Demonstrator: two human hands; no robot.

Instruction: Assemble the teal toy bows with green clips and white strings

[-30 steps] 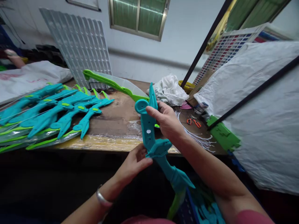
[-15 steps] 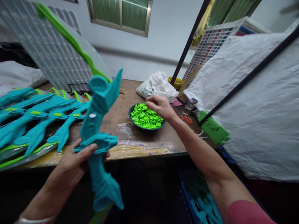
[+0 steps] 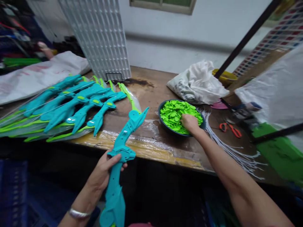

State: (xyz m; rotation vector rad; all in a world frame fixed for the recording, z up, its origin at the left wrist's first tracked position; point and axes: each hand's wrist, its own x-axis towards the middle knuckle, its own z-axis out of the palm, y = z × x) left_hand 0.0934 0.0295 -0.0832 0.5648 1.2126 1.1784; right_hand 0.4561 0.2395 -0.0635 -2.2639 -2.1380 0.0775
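Note:
My left hand (image 3: 106, 168) is closed around the middle grip of a teal plastic toy bow (image 3: 123, 135), held upright and slightly tilted in front of the table edge. A green and clear limb (image 3: 132, 97) extends from its upper end; its lower end runs out of view. My right hand (image 3: 190, 123) reaches into a dark bowl (image 3: 162, 121) heaped with small bright green plastic pieces (image 3: 174, 113). Its fingers are curled down into the pile, and the fingertips are hidden, so what they pinch cannot be seen.
Several teal toy bows (image 3: 78, 102) with strings lie overlapping on the table's left. Behind the bowl sits a white sack (image 3: 199, 83). White cords (image 3: 227, 148), orange-handled pliers (image 3: 230, 129) and a green block (image 3: 274, 148) are on the right. A ridged panel (image 3: 101, 37) leans behind.
My right hand has lowered from above the bowl into the green pieces. The bow in my left hand has moved lower in view. The camera view has turned left and down.

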